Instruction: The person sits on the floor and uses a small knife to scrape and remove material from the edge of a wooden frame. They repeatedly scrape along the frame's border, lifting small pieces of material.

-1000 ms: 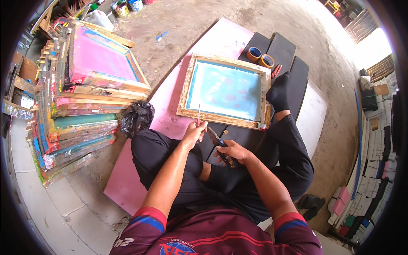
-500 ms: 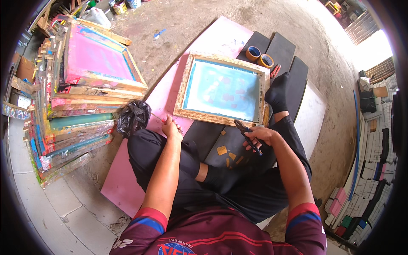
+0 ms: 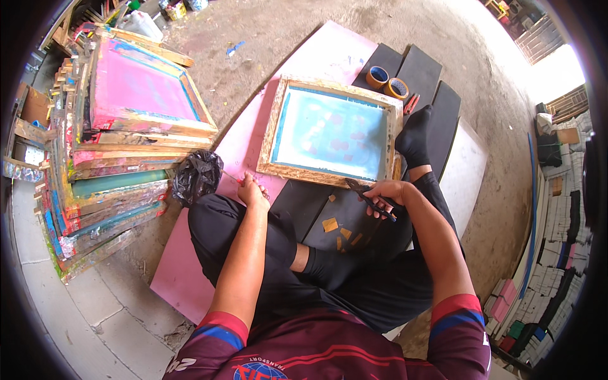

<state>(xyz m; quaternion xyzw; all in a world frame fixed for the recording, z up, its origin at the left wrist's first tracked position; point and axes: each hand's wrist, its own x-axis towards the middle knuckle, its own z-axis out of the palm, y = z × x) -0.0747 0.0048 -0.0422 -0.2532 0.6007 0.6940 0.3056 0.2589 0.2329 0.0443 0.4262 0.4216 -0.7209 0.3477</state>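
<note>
My left hand is closed around a red-handled screwdriver, its thin shaft pointing toward the black plastic bag. In my right hand is a pair of dark pliers, jaws toward the left and handles under my fingers. The pliers' jaws come close to the near edge of a wooden screen-printing frame. That frame lies flat before me, with pale blue mesh and blue edging inside it. Several scraps of brown tape lie on the black mat between my legs.
Paint-stained frames are stacked high on the left. Past the screen's far right corner sit two tape rolls and a red-handled tool, near my socked foot. A pink board lies beneath me. White stacks line the right side.
My right hand has turned slightly and shifted up with the pliers, so more of its back shows. My left hand has moved a little to the left, still gripping the screwdriver.
</note>
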